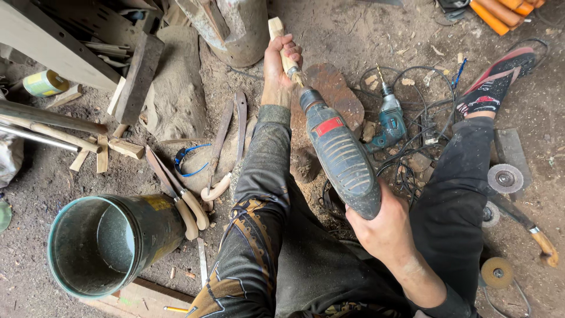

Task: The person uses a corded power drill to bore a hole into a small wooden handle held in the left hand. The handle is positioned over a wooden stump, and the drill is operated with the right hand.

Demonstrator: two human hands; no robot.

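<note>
Knees (282, 259) above dusty dirt floor (353, 35) strewn with tools.

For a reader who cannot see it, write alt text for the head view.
Seen from above, a seated person's left hand grips a pale wooden stick while the right hand holds a worn grey power drill with its tip against the stick. Around them on the dirt floor lie curved knives, a second drill, tangled cables and a green metal cylinder.
</note>
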